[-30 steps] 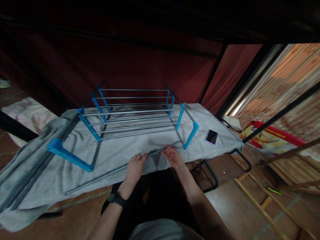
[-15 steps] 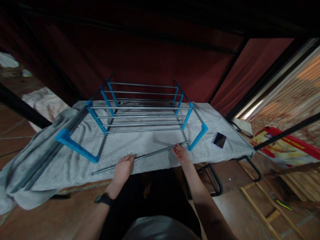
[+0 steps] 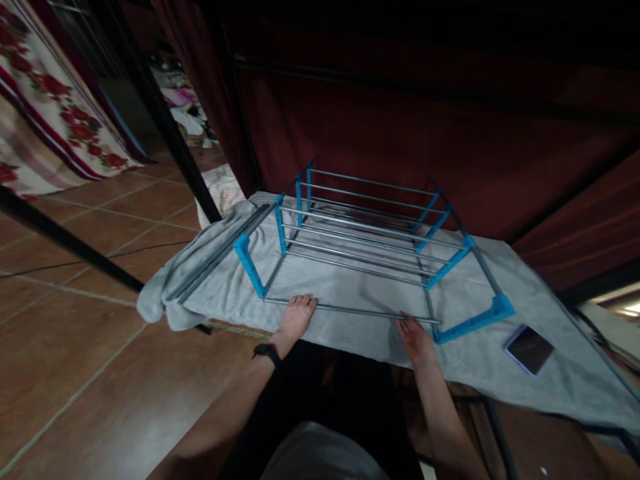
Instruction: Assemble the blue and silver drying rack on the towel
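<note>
A long grey metal rod lies along the near side of a rack made of metal rods and blue plastic side pieces. The rack rests on a grey cloth spread over a low table. My left hand grips the rod near its left end, beside the near-left blue piece. My right hand holds the rod near its right end, close to the near-right blue piece.
A phone lies face up on the cloth at the right. Several loose rods lie bundled on the cloth's left edge. Dark red curtains hang behind the table. Tiled floor stretches to the left, crossed by black frame bars.
The view has swung left. Both hands have brought the rod from a slant to lie level between the two near blue pieces, its left end now by the near-left one.
</note>
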